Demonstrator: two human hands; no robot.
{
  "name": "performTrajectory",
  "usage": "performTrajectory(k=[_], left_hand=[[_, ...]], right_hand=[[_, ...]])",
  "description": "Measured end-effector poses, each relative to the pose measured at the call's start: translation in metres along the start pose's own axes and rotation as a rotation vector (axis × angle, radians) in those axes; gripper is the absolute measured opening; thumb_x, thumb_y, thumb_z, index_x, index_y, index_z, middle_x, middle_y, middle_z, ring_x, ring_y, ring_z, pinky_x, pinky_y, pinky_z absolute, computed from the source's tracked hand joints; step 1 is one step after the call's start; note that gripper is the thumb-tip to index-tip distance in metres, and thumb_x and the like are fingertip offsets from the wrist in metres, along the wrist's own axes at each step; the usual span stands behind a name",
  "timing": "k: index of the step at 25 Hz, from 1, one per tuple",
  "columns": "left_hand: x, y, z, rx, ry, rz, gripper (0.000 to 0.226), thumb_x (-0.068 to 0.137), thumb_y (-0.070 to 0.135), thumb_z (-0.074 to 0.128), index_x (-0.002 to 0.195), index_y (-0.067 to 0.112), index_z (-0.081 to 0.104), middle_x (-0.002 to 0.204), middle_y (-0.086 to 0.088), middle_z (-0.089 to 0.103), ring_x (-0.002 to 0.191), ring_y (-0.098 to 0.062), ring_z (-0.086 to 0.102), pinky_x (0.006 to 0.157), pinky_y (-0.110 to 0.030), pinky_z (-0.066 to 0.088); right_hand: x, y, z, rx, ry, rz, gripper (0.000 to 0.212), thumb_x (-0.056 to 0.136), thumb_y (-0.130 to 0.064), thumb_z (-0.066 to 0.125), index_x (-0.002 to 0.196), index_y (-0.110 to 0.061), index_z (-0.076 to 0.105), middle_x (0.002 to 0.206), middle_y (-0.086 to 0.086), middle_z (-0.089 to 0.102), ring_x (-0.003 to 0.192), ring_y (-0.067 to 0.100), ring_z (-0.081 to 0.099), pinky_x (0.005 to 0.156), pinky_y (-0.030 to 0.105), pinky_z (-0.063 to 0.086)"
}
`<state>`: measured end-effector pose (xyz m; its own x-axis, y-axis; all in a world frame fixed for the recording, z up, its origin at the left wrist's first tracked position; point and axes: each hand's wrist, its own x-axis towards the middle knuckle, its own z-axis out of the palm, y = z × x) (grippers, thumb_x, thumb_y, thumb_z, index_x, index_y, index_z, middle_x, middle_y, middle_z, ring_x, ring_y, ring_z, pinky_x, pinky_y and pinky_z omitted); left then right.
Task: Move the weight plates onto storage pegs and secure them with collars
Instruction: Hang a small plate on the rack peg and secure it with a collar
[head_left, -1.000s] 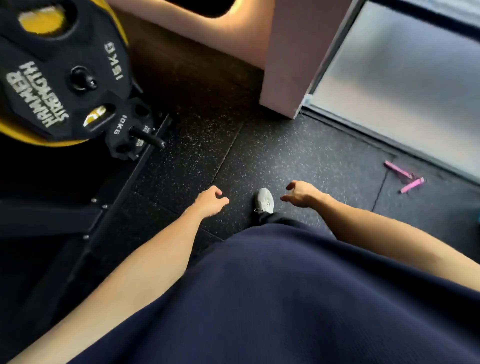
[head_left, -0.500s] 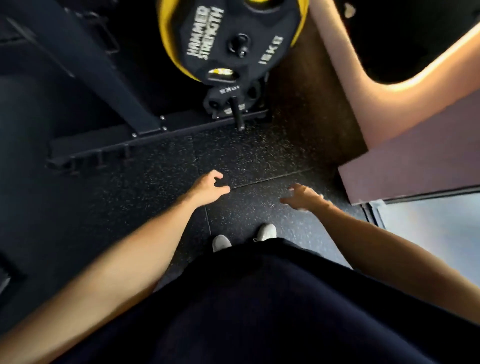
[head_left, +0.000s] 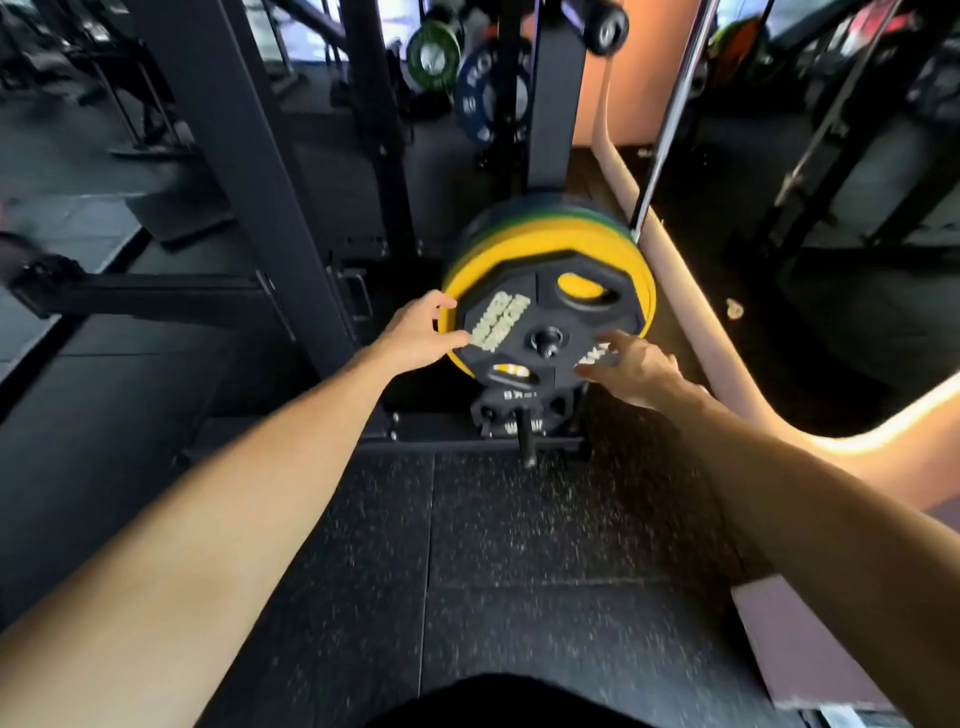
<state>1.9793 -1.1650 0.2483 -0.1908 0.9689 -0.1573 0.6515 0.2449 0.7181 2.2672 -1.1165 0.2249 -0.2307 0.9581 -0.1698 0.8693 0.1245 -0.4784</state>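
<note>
A black "Hammer Strength" plate (head_left: 550, 317) hangs on a storage peg (head_left: 545, 341), in front of yellow (head_left: 524, 244) and green plates (head_left: 540, 213). My left hand (head_left: 418, 332) reaches the black plate's left edge, thumb on its face and fingers by the rim, not clearly clamped. My right hand (head_left: 631, 366) hovers with spread fingers over the plate's lower right face, blurred. Below, a small black plate (head_left: 524, 410) sits on a lower peg (head_left: 525, 447). No collar shows on either peg.
Dark rack uprights (head_left: 244, 171) rise left of the plates, with a base rail (head_left: 467, 441) on the rubber floor (head_left: 519, 545). A blue plate (head_left: 485, 98) and a green one (head_left: 434, 52) hang higher. A steel bar (head_left: 670, 119) leans at the right beside a pink ledge (head_left: 670, 322).
The view has swung up from the floor to the rack. Both hands, hanging empty before, have reached forward to the black plate, left at its edge, right over its face.
</note>
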Motion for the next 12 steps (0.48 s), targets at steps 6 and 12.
performTrajectory(k=[6, 12], left_hand=[[0.025, 0.099, -0.100, 0.021, 0.228, 0.214, 0.055, 0.081, 0.039, 0.072, 0.130, 0.031, 0.049, 0.136, -0.003, 0.051, 0.115, -0.020, 0.053, 0.096, -0.035, 0.046], [0.019, 0.194, -0.192, 0.086, 0.395, 0.413, 0.054, 0.083, 0.038, 0.071, 0.131, 0.030, 0.048, 0.135, -0.002, 0.049, 0.119, -0.021, 0.050, 0.099, -0.038, 0.044]], right_hand=[[0.032, -0.069, -0.117, -0.029, 0.257, -0.177, 0.064, 0.081, -0.054, 0.063, 0.137, -0.032, 0.044, 0.139, 0.004, 0.052, 0.129, 0.028, 0.048, 0.108, 0.049, 0.032], [0.032, -0.129, -0.235, -0.072, 0.474, -0.286, 0.060, 0.084, -0.050, 0.061, 0.137, -0.028, 0.044, 0.137, 0.005, 0.055, 0.125, 0.029, 0.051, 0.104, 0.048, 0.033]])
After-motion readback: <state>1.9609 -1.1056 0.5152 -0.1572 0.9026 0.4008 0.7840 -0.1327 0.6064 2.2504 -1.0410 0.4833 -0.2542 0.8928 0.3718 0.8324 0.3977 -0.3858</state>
